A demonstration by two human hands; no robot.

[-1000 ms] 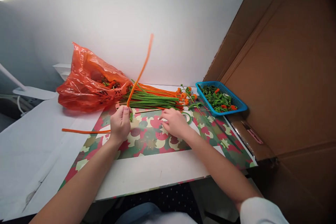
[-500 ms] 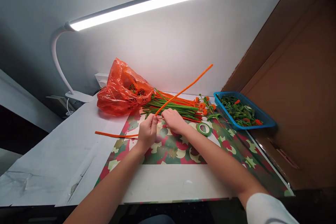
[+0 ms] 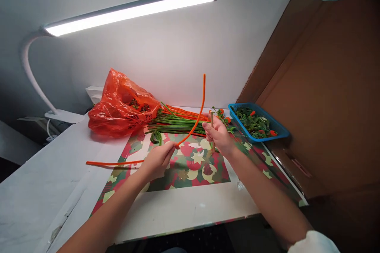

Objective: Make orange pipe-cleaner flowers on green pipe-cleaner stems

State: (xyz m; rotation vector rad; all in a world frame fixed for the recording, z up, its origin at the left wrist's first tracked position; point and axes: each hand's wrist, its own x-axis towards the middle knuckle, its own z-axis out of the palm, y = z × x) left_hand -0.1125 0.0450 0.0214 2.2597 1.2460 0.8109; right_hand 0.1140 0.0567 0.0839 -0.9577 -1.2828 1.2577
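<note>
Right hand (image 3: 219, 136) lifted, gripping stick (image 3: 212, 126) | left hand (image 3: 157, 160) pinching orange stem (image 3: 194, 124)

Orange pipe cleaner (image 3: 198, 114), orange bag (image 3: 121, 104), blue basket (image 3: 280, 131) (mat (image 3: 190, 166): red-green floral).

Bent orange pipe cleaner (image 3: 194, 126), thin wooden stick (image 3: 212, 126)
</note>
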